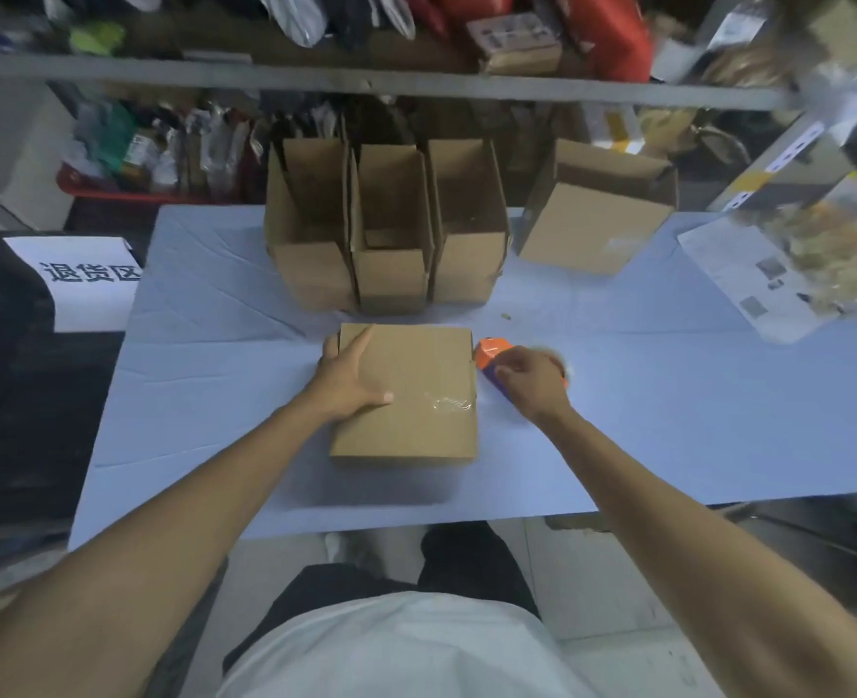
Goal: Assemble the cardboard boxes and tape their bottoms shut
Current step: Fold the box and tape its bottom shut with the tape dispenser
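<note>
L hand (348, 377) flat on box (416, 395), R hand (529, 382) grips tape dispenser (489, 357) beside it

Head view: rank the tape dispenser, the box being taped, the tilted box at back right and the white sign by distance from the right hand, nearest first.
1. Tape dispenser: gripped in the right hand.
2. Box being taped: just left of that hand, under the left hand.
3. Tilted box: back right of the table.
4. White sign: far left, off the table.
</note>
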A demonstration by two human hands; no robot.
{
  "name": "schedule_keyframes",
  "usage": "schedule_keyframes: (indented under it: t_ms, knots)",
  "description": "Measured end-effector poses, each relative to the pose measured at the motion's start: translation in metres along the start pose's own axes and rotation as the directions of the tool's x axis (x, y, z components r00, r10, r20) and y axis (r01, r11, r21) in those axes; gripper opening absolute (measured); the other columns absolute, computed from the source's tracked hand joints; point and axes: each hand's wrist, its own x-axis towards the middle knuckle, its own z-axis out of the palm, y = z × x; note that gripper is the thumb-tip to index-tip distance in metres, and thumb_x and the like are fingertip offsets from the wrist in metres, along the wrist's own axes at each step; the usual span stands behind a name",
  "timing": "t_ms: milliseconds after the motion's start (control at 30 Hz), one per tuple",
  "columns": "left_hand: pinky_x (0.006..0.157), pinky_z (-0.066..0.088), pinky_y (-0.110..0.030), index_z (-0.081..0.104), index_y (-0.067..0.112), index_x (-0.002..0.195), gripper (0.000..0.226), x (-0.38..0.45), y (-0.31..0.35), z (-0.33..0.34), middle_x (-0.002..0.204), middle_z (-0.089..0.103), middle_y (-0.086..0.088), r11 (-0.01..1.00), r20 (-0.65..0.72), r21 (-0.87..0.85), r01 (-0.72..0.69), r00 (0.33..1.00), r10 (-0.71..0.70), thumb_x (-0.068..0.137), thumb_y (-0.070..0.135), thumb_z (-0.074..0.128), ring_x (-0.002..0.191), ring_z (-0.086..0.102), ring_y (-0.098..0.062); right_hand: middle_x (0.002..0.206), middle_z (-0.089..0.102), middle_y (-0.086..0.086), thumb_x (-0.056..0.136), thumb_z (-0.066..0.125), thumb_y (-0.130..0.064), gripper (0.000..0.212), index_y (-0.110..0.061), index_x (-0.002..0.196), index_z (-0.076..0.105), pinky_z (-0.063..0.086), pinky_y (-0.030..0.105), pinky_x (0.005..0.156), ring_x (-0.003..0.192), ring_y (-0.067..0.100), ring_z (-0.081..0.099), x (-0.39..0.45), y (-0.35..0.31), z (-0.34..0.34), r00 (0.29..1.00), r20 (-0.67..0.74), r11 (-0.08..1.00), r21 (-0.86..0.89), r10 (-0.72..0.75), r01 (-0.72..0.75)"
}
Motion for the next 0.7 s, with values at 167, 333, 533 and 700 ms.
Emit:
schedule_keyframes:
  t_ms: [167,333,533,700]
  knots:
    - [0.119,0.006,-0.047,0.024,0.039,0.149,0.098,-0.006,0.034,0.019,0.160,-0.022,-0.002,0.952,-0.125,0.301,-0.049,0.988,0.090,0.067,0.053,0.075,0.147,-0.017,-0.030,0.078,0.065,0.006,0.088,0.064,-0.018,0.014,-0.003,0.089,0.065,0.054,0.049,0.076,0.072,0.021,0.061,-0.004,0.008,0.000,0.973,0.214,0.987,0.115,0.083,-0.109]
    - [0.118,0.008,-0.048,0.016,0.043,0.151,0.099,0.002,0.067,0.026,0.163,0.000,-0.002,0.850,-0.024,0.516,-0.106,0.990,0.138,0.070,0.064,0.069,0.149,-0.001,-0.026,0.118,0.061,0.002,0.085,0.073,-0.017,0.048,-0.011,0.128,0.053,0.051,0.029,0.081,0.097,0.015,0.060,-0.009,-0.001,0.014,0.947,0.319,0.979,0.205,-0.050,-0.017]
    - [0.109,0.021,-0.043,0.048,0.030,0.134,0.066,-0.003,0.062,0.022,0.139,0.036,-0.003,0.863,-0.266,0.506,-0.013,0.949,0.170,0.078,0.061,0.063,0.130,0.029,-0.026,0.101,0.063,-0.009,0.092,0.051,-0.001,0.044,-0.012,0.134,0.055,0.041,0.014,0.075,0.091,0.008,0.057,0.022,-0.025,-0.007,0.846,0.505,0.983,0.038,-0.172,0.177]
    - [0.113,0.019,-0.039,0.064,0.027,0.119,0.027,0.004,0.053,0.019,0.127,0.048,-0.004,0.930,-0.218,0.340,-0.140,0.950,0.223,0.094,0.029,0.055,0.121,0.045,-0.023,0.109,0.057,-0.011,0.091,0.049,-0.001,0.049,-0.022,0.134,0.058,0.032,-0.006,0.064,0.093,0.006,0.051,0.038,-0.047,-0.016,0.765,0.620,0.945,-0.113,-0.174,0.307]
